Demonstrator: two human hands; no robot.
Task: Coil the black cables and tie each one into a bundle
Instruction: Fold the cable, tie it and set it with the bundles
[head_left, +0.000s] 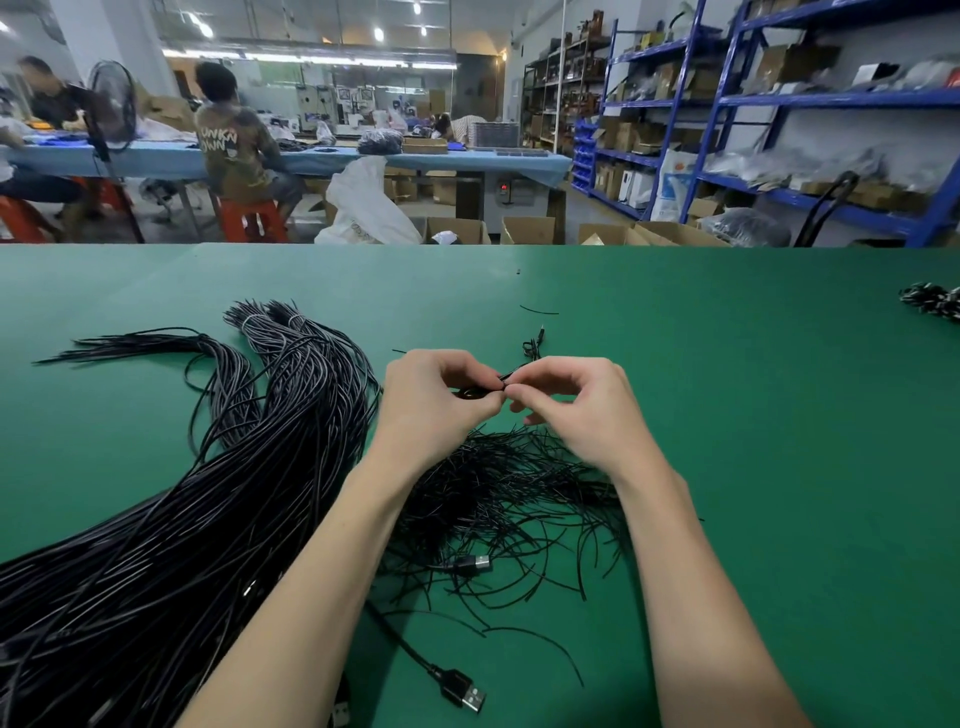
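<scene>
- Left hand (439, 397) and right hand (574, 408) meet above the green table (753, 415); fingertips of both pinch a small coiled black cable (475, 391), mostly hidden inside the left palm. A thin tie (511, 373) sticks up between the thumbs.
- Cable's free end with small plug (535, 345) pokes out just beyond the hands.
- Loose heap of thin black ties (519, 493) lies under both wrists; forearms cover part of it.
- Large mass of uncoiled black cables (171, 519) fans across the left side, two sheaves banded near their far tips.
- USB plug (475, 564) rests in the tie heap; another USB plug (464, 688) near the bottom edge.
- Finished bundles (932, 301) at far right edge, well apart.
- Beyond the table: seated person (236, 145), shirt back lettered "UNKN OWN"; floor fan (111, 106); blue shelving (779, 104) with cartons; white sack (366, 205).
</scene>
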